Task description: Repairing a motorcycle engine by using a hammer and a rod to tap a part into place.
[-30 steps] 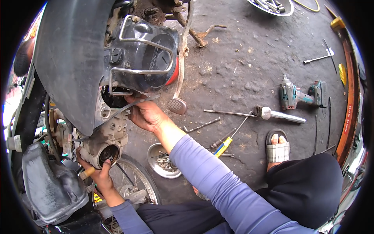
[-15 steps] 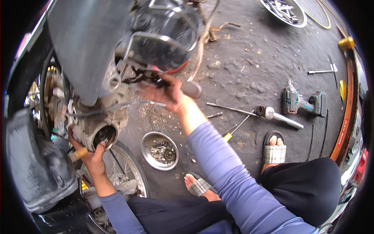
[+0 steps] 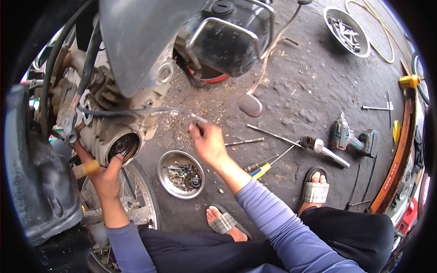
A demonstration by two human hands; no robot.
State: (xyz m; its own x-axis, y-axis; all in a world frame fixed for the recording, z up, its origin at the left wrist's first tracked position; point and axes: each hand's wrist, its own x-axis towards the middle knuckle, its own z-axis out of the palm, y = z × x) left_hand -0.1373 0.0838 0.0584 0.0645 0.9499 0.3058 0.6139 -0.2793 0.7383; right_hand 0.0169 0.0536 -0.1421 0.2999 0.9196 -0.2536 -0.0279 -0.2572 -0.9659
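A motorcycle engine [image 3: 116,123] with an open round port [image 3: 124,146] fills the upper left. My left hand [image 3: 102,170] grips a tool with a yellowish handle [image 3: 85,169] right beside that port, thumb up against its rim. My right hand [image 3: 207,143] pinches the free end of a grey cable [image 3: 141,110] that runs across the engine, pulling it out to the right. Below my right hand sits a round metal bowl [image 3: 167,159] holding several bolts and small parts.
On the concrete floor lie a foot pedal [image 3: 250,105], a long ratchet wrench [image 3: 314,144], a yellow-and-blue screwdriver [image 3: 260,170], a thin rod [image 3: 243,142], and a teal impact driver [image 3: 348,135]. Another parts tray [image 3: 330,16] sits far right. A spoked wheel [image 3: 143,204] is beside my sandalled feet.
The view has shifted down and right. My right hand has drawn away from the engine's underside toward the right, bringing the cable end with it. My left hand stays at the port.
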